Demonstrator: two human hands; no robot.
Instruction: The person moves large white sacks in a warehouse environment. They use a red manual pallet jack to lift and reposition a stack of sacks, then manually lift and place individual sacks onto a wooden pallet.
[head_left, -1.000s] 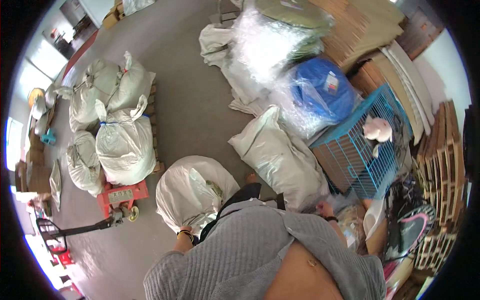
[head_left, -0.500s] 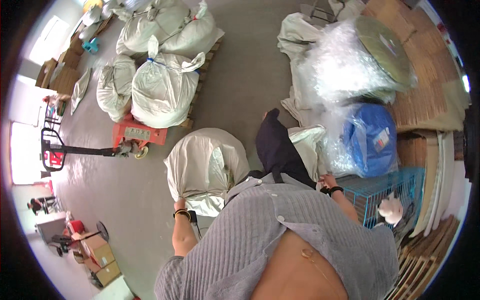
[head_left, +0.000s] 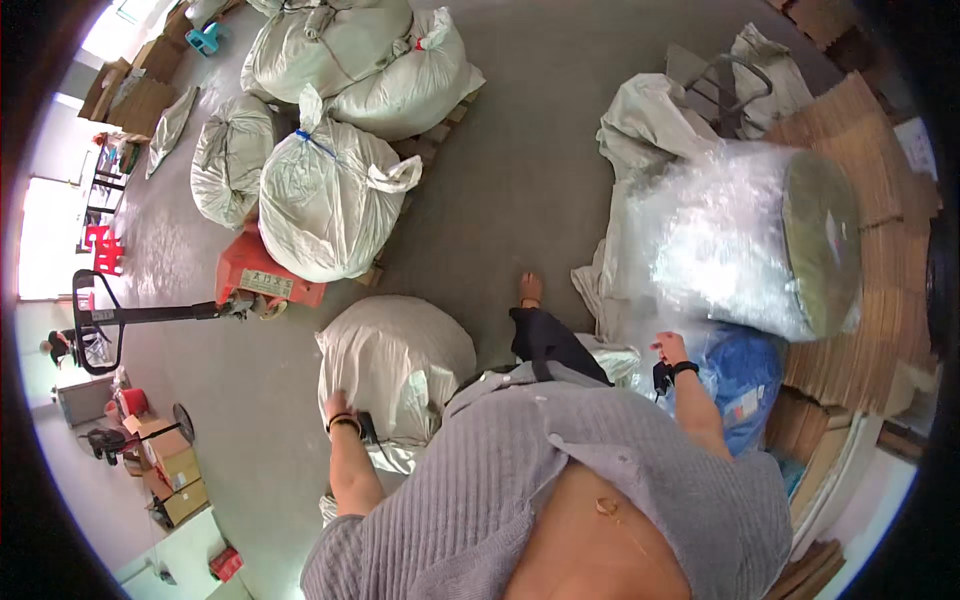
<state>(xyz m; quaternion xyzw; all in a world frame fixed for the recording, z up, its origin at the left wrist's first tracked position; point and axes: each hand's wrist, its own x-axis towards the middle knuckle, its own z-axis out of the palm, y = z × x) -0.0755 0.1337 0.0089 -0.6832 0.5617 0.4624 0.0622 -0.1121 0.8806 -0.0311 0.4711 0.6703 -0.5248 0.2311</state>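
Note:
A large, bulging white woven sack (head_left: 398, 345) stands on the floor in front of me. At its left side is my left hand (head_left: 336, 404), its fingers closed on the fabric. Out to my right, my right hand (head_left: 671, 347) holds nothing, its fingers loosely apart. It is beside a blue plastic-wrapped bundle (head_left: 745, 385) and in front of a large roll wrapped in clear plastic (head_left: 720, 240). I cannot tell whether it touches either. A dark strapped device hangs at each of my wrists.
Several full white sacks (head_left: 330, 200) sit on and beside a wooden pallet ahead left. A red pallet jack (head_left: 262, 272) has its handle toward the left. Flattened cardboard (head_left: 880, 260) is stacked at right. Boxes (head_left: 175, 480) lie at lower left.
My view has shifted. My right hand has moved forward and outward from beside my hip to the blue bundle. My left hand is still at the sack. A bare foot now shows ahead.

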